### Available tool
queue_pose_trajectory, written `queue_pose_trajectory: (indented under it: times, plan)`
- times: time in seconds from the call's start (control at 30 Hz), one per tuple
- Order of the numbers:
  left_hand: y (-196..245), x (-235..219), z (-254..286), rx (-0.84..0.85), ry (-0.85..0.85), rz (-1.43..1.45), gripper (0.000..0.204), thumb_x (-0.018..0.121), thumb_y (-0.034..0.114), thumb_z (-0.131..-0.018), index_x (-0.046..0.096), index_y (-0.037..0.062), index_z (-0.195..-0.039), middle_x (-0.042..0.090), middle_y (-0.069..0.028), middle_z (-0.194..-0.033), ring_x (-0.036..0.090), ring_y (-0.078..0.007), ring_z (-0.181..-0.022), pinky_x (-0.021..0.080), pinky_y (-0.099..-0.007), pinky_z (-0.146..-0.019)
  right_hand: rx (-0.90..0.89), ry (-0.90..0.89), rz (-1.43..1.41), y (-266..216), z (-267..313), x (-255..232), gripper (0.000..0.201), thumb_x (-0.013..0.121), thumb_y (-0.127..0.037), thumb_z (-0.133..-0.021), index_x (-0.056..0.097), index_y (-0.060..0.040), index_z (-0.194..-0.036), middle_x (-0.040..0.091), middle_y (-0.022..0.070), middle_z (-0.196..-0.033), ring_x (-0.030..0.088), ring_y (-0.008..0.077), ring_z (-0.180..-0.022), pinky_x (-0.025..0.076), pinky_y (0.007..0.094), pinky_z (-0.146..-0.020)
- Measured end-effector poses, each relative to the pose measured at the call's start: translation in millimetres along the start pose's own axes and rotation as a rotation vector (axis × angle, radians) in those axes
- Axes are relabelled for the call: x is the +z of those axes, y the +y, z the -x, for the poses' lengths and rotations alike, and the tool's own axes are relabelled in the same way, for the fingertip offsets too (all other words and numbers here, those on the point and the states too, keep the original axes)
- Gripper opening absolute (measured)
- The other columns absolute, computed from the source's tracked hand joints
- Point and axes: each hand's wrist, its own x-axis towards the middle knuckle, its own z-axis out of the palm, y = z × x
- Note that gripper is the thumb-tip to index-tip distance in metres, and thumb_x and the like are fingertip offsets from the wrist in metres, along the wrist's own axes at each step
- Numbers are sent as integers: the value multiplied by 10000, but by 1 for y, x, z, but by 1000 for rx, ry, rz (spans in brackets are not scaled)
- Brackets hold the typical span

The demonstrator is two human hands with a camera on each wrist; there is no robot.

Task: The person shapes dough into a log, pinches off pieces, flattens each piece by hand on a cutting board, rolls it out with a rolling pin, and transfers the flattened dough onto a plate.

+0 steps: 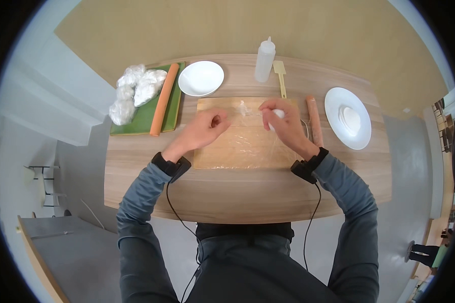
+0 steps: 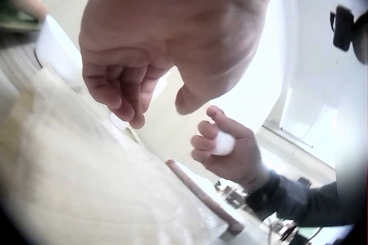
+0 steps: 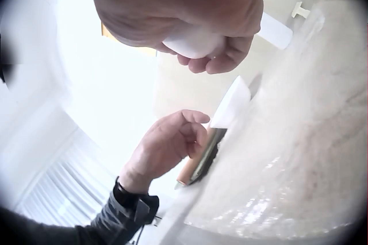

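In the head view my right hand (image 1: pixel 285 123) holds a smooth white dough ball (image 1: pixel 276 120), its fingers curled round it above the board's right side. The right wrist view shows the dough ball (image 3: pixel 194 41) in the palm, partly covered by the fingers. My left hand (image 1: pixel 203 130) hovers over the board's left side, fingers loosely bent, with nothing in it. Below both hands lies a wooden board (image 1: pixel 227 156) covered in clear plastic film. A small crumpled whitish scrap (image 1: pixel 244 108) sits near its far edge, between the hands.
Left, a green tray (image 1: pixel 172 108) bears plastic-wrapped white lumps (image 1: pixel 131 91) and an orange roll (image 1: pixel 164 100). A white bowl (image 1: pixel 201 78), squeeze bottle (image 1: pixel 265 61) and cream spatula (image 1: pixel 280 76) stand behind the board. To the right are a brownish rod (image 1: pixel 314 121) and a white plate (image 1: pixel 333 113) with white discs.
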Motion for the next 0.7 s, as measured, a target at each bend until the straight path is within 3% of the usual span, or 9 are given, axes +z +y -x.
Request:
queue_pose_trajectory:
  times: [0.03, 0.07, 0.13, 0.17, 0.23, 0.37, 0.43, 0.5, 0.7]
  plan:
    - [-5, -2, -2, 4, 14, -234, 294, 729, 261, -1003, 678, -4, -1119, 714, -100, -920, 665, -192, -884, 524, -363, -740, 53, -62, 129, -6, 2, 4, 221, 647, -241, -1041, 685, -38, -1120, 700, 9, -849, 646, 122, -835, 514, 278, -780]
    - [-11, -1, -3, 8, 16, -231, 294, 729, 261, -1003, 678, -4, -1119, 714, -100, -920, 665, -192, -884, 524, -363, -740, 105, -125, 259, -10, 4, 7, 237, 633, -262, -1042, 683, -43, -1117, 689, 11, -828, 638, 121, -821, 508, 277, -775]
    - [-22, 2, -5, 142, 87, -462, 276, 771, 237, -936, 648, -10, -958, 680, -147, -825, 645, -274, -817, 509, -408, -707, 72, -149, 264, -1, 4, 10, 254, 625, -282, -1040, 680, -44, -1111, 685, 20, -837, 637, 140, -818, 513, 294, -785]
    - [-33, 5, -7, 143, 92, -458, 276, 771, 237, -936, 648, -10, -958, 680, -147, -825, 645, -274, -817, 509, -408, -707, 42, -174, 265, 6, 4, 12, 271, 617, -301, -1038, 678, -46, -1104, 681, 29, -845, 637, 160, -815, 519, 311, -794]
    - [-51, 10, -11, 395, 218, -576, 289, 798, 227, -893, 621, 4, -944, 656, -157, -861, 616, -337, -841, 497, -434, -733, -59, -147, 378, 18, 12, 19, 252, 628, -285, -1031, 675, -50, -1112, 681, 37, -901, 644, 187, -834, 523, 330, -802]
    - [-61, 6, -8, 349, 187, -469, 298, 796, 229, -895, 584, 32, -968, 612, -148, -942, 571, -352, -935, 480, -444, -820, -368, -156, 588, 43, 13, 19, 214, 655, -237, -1028, 659, -75, -1168, 661, 85, -1114, 650, 284, -978, 526, 394, -859]
    - [-64, -2, -9, 352, 34, -441, 327, 803, 236, -894, 565, 58, -1029, 555, -136, -1031, 507, -347, -1028, 450, -428, -902, -275, -196, 635, 43, 5, 7, 225, 666, -223, -1024, 648, -78, -1195, 646, 108, -1146, 638, 312, -1029, 520, 418, -885]
    - [-64, -2, -10, 320, 10, -437, 338, 809, 236, -893, 556, 63, -1036, 541, -128, -1042, 490, -341, -1042, 442, -423, -914, -186, -231, 679, 45, 1, 5, 242, 676, -208, -1019, 637, -81, -1222, 631, 131, -1178, 626, 340, -1080, 513, 443, -912]
    - [-60, -2, -15, 256, -38, -445, 361, 834, 235, -884, 554, 74, -1047, 527, -117, -1062, 475, -329, -1060, 436, -413, -924, -406, -218, 1069, 36, -8, 29, 387, 713, -269, -987, 614, -20, -1267, 610, 161, -1295, 556, 389, -1266, 468, 510, -1028]
